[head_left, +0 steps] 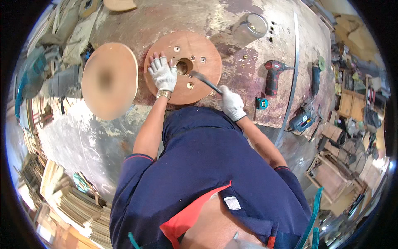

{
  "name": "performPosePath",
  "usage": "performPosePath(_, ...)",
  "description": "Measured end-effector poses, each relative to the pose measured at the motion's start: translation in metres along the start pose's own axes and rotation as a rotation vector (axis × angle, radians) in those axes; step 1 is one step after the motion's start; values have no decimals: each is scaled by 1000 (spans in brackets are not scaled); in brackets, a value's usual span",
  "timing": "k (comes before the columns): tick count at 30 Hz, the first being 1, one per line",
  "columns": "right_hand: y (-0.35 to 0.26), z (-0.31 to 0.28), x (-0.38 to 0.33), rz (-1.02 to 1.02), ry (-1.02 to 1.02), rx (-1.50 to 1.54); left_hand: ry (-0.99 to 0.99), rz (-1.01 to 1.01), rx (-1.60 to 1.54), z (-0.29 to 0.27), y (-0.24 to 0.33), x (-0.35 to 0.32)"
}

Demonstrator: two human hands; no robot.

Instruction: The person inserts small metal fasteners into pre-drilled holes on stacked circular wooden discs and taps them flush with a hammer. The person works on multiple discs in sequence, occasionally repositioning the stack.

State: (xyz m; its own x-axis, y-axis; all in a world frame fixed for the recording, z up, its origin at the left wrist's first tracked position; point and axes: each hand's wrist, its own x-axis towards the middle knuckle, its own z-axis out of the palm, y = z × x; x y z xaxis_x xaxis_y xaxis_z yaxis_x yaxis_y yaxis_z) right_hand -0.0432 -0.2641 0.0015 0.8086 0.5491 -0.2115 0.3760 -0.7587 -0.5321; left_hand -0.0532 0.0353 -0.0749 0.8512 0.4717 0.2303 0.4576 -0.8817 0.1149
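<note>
Right hand point(232, 103), gloved, closed round the handle of a metal tool point(206, 81) whose tip meets the centre hole of the round wooden disc point(182, 67) on the desk point(232, 45). Left hand point(162, 74), gloved, pressed flat on the disc just left of the hole; steady downward pressure there probably keeps the disc from turning. Beyond the disc: glass jar point(249, 27); to its right, red drill point(272, 76).

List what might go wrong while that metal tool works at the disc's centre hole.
The left hand rests on the round wooden disc right beside the centre hole, so if the metal tool in the right hand slips, it may strike the gloved fingers. The disc looks unclamped and could shift.
</note>
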Motion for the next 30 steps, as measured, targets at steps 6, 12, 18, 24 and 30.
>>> performPosePath(6,36,9,-18,238,55,172,35,6,-43,0,4,5)
performPosePath(12,83,61,-59,638,473,454,39,560,-409,-21,130,27)
performPosePath(18,90,60,-59,788,630,808,-462,656,-551,23,250,32)
performPosePath(24,94,63,-61,717,642,748,-302,763,-425,60,256,24)
performPosePath(30,107,73,-62,719,608,881,-509,512,-846,26,223,23)
